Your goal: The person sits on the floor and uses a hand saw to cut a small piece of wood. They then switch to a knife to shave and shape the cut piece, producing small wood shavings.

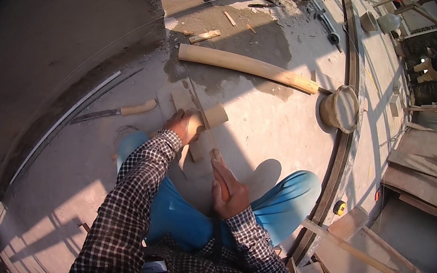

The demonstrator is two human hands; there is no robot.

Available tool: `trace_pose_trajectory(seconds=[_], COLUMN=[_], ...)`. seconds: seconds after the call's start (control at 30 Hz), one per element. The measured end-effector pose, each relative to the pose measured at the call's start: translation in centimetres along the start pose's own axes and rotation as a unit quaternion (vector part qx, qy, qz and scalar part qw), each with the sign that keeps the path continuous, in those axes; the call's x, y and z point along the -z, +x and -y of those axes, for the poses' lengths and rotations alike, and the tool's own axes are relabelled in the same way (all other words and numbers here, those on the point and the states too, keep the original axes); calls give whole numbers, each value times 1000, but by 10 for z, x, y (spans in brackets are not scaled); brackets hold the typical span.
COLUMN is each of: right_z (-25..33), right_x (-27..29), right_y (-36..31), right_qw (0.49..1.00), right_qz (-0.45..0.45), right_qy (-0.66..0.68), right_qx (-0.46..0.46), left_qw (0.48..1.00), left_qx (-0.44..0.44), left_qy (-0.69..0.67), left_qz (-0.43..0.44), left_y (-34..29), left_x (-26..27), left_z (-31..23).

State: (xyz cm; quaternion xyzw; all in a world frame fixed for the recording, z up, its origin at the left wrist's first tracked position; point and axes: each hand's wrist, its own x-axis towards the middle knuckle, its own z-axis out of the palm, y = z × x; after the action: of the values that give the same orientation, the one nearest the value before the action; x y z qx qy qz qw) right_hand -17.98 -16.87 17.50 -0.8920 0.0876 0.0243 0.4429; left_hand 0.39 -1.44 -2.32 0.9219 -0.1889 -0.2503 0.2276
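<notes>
My right hand (230, 193) is closed round the wooden handle of a handsaw (209, 121), whose thin blade points away from me. The blade lies across a short, pale round piece of wood (216, 115). My left hand (178, 125) presses on the near-left end of that piece, its fingers bent over it. Under the piece are flat wooden offcuts (196, 151). Whether the blade has cut into the wood I cannot make out. Left of my left hand lies a long-bladed knife (136, 108) with a curved wooden handle.
A long pale pole (244, 65) lies beyond my hands, one end beside a crusted bucket (340, 109). A metal rail (343, 161) runs down the right, with a yellow tape measure (339, 207) beyond it. At left rises a wall (78, 24), with a strip (69, 117) along its foot.
</notes>
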Motion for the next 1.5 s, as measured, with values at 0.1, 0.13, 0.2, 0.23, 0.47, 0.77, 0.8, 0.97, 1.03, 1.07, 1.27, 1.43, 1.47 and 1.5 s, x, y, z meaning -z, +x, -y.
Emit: trace_pose_trajectory(seconds=[0.1,0.13,0.2,0.23,0.47,0.77,0.8,0.97,1.03,1.07,1.27,1.43,1.47,1.5], right_z=[23,43,67,69,80,42,41,53,60,61,41,45,45,45], right_x=[24,45,73,79,53,110,113,119,122,123,116,94,91,93], right_y=[-4,-20,-59,-70,-24,-32,-32,-9,-1,0,-20,-44,-46,-50], right_qw=[996,993,994,997,993,995,994,992,992,992,996,998,999,998], right_qz=[46,55,73,49,94,62,70,118,121,124,82,50,46,50], right_qy=[30,35,-6,-15,-21,-32,-22,5,2,2,19,-23,-20,-12], right_qx=[-65,-101,-87,-60,-64,-72,-76,-39,-26,-27,8,25,19,21], left_qw=[1000,1000,999,998,990,827,788,897,920,954,966,974,976,978], left_qx=[19,7,37,41,133,-69,-89,88,10,49,153,131,133,135], left_qy=[19,21,27,22,7,-24,-66,35,78,34,70,63,70,73], left_qz=[8,1,22,34,51,-557,-606,-431,-383,-293,197,173,155,145], left_y=[-7,-6,-4,-1,19,-247,-267,-222,-164,-142,3,-8,-6,-10], left_x=[4,-3,-1,0,26,175,187,147,125,115,16,17,20,18], left_z=[-1,-4,11,8,10,-61,-45,73,60,46,27,41,42,39])
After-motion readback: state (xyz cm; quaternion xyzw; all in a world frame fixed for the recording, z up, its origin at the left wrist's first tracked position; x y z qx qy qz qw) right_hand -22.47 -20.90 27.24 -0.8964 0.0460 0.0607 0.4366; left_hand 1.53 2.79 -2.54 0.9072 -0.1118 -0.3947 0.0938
